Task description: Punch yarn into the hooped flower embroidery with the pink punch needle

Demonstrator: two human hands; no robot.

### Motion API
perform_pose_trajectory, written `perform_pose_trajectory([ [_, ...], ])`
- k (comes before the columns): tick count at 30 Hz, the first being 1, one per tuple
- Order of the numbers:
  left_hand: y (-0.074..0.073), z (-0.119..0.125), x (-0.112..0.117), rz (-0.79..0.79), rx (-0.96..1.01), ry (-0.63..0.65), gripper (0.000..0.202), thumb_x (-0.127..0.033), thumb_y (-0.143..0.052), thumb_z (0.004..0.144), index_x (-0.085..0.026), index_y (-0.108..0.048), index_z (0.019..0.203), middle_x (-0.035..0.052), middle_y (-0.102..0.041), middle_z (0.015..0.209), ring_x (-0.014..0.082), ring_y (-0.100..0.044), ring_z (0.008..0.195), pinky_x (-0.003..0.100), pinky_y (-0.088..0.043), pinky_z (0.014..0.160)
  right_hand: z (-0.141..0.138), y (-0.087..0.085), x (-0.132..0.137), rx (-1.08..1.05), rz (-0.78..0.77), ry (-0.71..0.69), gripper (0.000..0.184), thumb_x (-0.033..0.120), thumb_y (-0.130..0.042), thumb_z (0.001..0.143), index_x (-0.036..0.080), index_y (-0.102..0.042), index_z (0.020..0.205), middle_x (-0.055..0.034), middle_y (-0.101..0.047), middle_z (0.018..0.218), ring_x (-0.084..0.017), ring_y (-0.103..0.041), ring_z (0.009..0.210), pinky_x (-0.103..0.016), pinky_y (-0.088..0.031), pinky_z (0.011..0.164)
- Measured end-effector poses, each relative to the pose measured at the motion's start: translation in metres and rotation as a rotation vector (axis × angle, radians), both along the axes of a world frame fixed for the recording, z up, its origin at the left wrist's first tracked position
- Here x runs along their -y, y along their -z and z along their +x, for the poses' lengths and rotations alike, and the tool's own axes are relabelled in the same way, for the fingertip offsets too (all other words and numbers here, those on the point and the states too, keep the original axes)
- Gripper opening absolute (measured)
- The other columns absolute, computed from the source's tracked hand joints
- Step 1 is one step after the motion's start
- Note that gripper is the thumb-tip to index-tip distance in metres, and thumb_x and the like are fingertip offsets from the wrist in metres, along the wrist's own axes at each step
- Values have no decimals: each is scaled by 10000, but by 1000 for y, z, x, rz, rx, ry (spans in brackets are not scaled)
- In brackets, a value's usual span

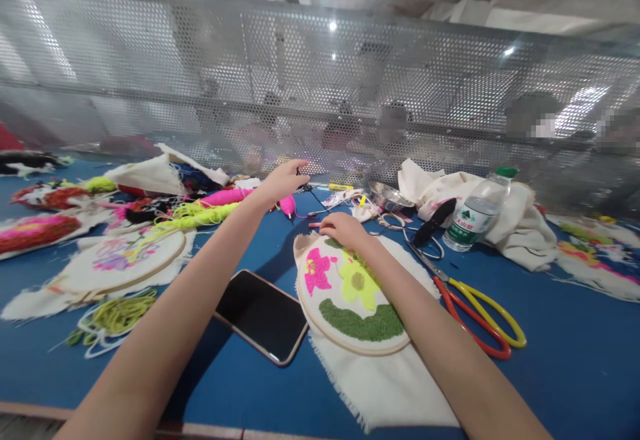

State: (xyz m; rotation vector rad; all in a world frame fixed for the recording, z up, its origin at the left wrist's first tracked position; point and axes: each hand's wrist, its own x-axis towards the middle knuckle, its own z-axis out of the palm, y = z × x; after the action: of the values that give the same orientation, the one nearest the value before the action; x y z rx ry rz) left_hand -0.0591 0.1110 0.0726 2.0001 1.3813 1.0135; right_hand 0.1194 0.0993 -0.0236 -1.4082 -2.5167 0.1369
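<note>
A round wooden embroidery hoop (320,330) lies in front of me on white cloth, with a pink flower, a yellow flower and a green arc stitched in it. My right hand (343,228) rests closed on the hoop's far edge, pinching something small and pink that I cannot make out. My left hand (285,178) is stretched out further back, fingers pinched on a thin dark tool or thread near a pink punch needle (287,207). Pink and yellow-green yarn (210,212) lies to the left of it.
A black phone (261,315) lies left of the hoop. Scissors with red and yellow handles (475,313) lie to the right, beside a water bottle (475,212), a metal bowl (386,195) and bunched cloth (520,227). A second hoop (120,260) sits left. A perforated metal screen (320,93) stands behind the blue table (575,360).
</note>
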Motion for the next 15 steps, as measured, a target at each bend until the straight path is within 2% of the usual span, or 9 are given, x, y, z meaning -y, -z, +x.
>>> perform_pose_trajectory([
  [4, -4, 2, 6, 25, -153, -21, 543, -251, -504, 780, -141, -472, 1311, 94, -446, 1399, 250, -395, 1281, 339, -283, 1067, -10, 1, 4, 41, -50, 27, 206, 303, -517, 900, 163, -625, 1006, -58, -635, 1039, -186, -598, 949, -369, -478, 826],
  [9, -7, 0, 7, 6, -144, -8, 529, -256, -524, 771, -178, -488, 1293, 85, -455, 1395, 259, -421, 1262, 357, -302, 1053, -25, -2, 7, 54, -84, 96, 268, 309, -531, 896, 170, -562, 1123, -76, -580, 1141, -189, -591, 966, -389, -505, 816],
  [13, -8, 1, 8, 11, -167, -17, 537, -261, -522, 778, -156, -477, 1303, 99, -438, 1407, 258, -390, 1287, 349, -277, 1069, -31, -3, 10, -5, -82, 133, 269, 316, -528, 897, 170, -561, 1121, -75, -582, 1134, -184, -592, 958, -386, -505, 815],
  [15, -9, 2, 10, 10, -163, 3, 519, -266, -525, 785, -160, -489, 1291, 95, -437, 1408, 245, -379, 1296, 340, -262, 1076, -30, -5, 10, -72, -71, 128, 217, 305, -536, 891, 163, -596, 1044, -65, -613, 1065, -179, -601, 925, -374, -500, 802],
])
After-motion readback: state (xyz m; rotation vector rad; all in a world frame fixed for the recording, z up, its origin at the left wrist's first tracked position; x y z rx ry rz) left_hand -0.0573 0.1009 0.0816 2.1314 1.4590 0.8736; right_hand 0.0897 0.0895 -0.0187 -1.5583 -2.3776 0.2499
